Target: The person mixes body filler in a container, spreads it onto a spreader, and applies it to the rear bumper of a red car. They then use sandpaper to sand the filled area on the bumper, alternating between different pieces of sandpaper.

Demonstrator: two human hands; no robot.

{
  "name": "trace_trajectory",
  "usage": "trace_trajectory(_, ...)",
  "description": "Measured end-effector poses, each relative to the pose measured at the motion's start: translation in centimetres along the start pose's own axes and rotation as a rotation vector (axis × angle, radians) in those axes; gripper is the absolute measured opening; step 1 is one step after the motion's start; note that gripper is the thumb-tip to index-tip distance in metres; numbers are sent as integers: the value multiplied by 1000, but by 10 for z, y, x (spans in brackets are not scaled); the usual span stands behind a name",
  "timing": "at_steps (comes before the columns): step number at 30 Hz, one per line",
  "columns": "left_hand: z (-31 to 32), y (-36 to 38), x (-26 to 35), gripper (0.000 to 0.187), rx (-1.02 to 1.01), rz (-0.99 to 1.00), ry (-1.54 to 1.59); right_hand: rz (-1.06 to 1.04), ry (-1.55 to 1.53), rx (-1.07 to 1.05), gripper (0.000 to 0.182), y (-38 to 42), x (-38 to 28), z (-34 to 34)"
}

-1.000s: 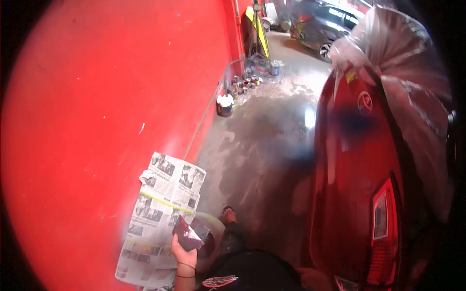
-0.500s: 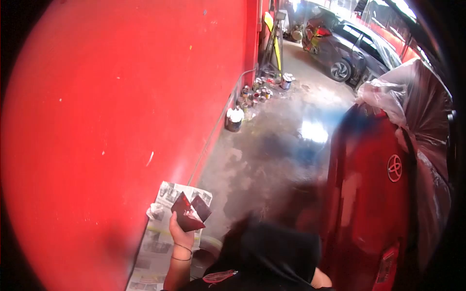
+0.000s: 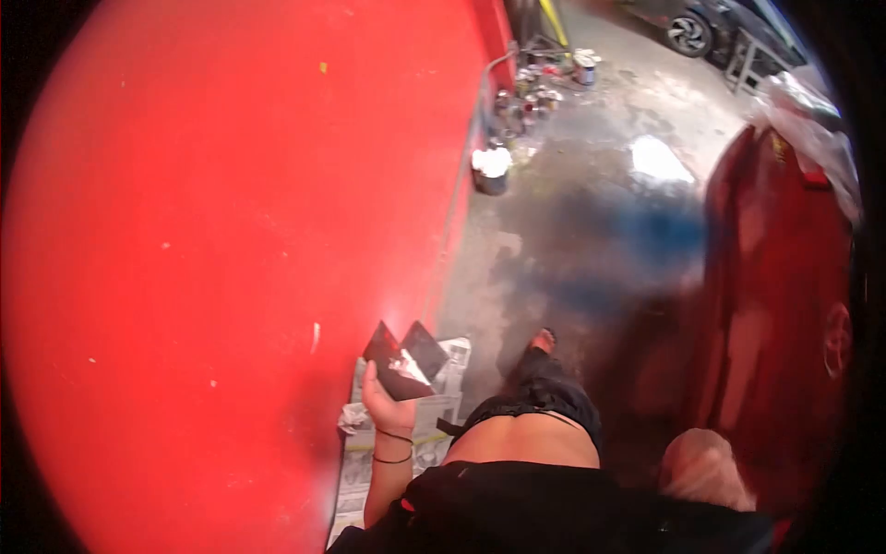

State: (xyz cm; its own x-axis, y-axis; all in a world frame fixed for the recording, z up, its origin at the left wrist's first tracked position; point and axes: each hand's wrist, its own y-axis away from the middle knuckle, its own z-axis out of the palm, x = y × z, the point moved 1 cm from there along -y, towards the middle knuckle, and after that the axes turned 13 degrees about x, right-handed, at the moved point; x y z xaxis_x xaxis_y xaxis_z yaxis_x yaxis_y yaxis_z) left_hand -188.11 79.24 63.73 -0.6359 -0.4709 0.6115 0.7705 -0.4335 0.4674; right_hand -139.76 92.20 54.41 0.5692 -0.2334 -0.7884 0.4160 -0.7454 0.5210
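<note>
My left hand point(image 3: 388, 399) grips a dark, flat square plate point(image 3: 392, 367) by its lower left edge, thumb along its side. A whitish smear point(image 3: 407, 364) lies on its face. A second dark square piece point(image 3: 425, 347) shows just beside it, partly overlapped. Both appear over newspaper sheets point(image 3: 449, 380) along the foot of the red wall. On the right, blurred bare skin of my right arm point(image 3: 706, 469) shows beside my black shirt, bent close to my body; the fingers there cannot be made out.
The red wall point(image 3: 231, 203) runs along my left. At its foot stand a bucket point(image 3: 491, 174) and several small cans point(image 3: 529, 103). A red car point(image 3: 752, 305), partly wrapped in plastic point(image 3: 812, 115), stands close on my right. A dark car's wheel point(image 3: 689, 34) is farther back.
The view has tilted down and shifted left, so my bare midriff, trousers and one foot now show. The black cloth has drawn back, baring more of my right arm. My left hand keeps its plate.
</note>
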Motion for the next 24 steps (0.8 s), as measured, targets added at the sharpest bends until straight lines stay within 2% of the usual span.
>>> trace_trajectory(3,76,-23,-3,39,95,104,-54,-12,-10,-64,31,-41,-25,-21)
trace_trajectory(5,97,-23,0,39,218,50,-167,-11,-22,-134,31,-45,-43,-17)
trace_trajectory(6,85,-42,3,41,50,-16,-89,-8,-36,-170,32,-47,-56,-13)
trace_trajectory(8,110,-71,-9,45,-22,41,-104,-8,-88,-260,32,-46,-84,6)
trace_trajectory(9,135,-65,-8,45,-3,-16,-141,-19,-127,-305,32,-51,-99,21)
trace_trajectory(10,181,-44,-3,50,-15,-294,-507,-24,-157,-345,32,-47,-108,25)
trace_trajectory(11,215,-38,-51,55,-85,-551,-746,-56,-156,-376,32,-59,-116,24)
trace_trajectory(12,224,-84,-58,59,-181,128,-218,-107,-224,-370,32,-71,-141,55)
trace_trajectory(13,203,-104,-83,60,-171,-9,-215,-97,-249,-406,33,-58,-147,59)
trace_trajectory(14,217,-106,-72,61,-123,-140,-303,-96,-307,-432,33,-51,-163,72)
trace_trajectory(15,223,-94,-74,55,-168,121,-615,-60,-353,-455,33,-34,-177,73)
trace_trajectory(16,233,-104,-75,48,-93,-315,-374,-15,-382,-427,33,-18,-179,72)
trace_trajectory(17,250,-125,-98,45,-176,-341,-367,-17,-368,-386,33,-16,-177,74)
trace_trajectory(18,246,-137,-91,43,-215,-323,-351,7,-351,-329,33,-16,-175,63)
trace_trajectory(19,249,-135,-87,42,-280,-398,-348,17,-309,-275,34,-18,-166,49)
trace_trajectory(20,280,-134,-114,40,-88,-300,-419,35,-278,-193,34,-33,-156,22)
trace_trajectory(21,272,-168,-129,37,-394,-646,-193,66,-245,-106,34,-39,-145,1)
trace_trajectory(22,329,-142,-145,36,-120,-389,-373,115,-214,-16,34,-43,-131,-25)
trace_trajectory(23,322,-174,-157,35,-275,-563,-304,127,-192,57,34,-57,-130,-40)
trace_trajectory(24,344,-182,-170,34,-296,-576,-313,143,-170,135,35,-66,-124,-52)
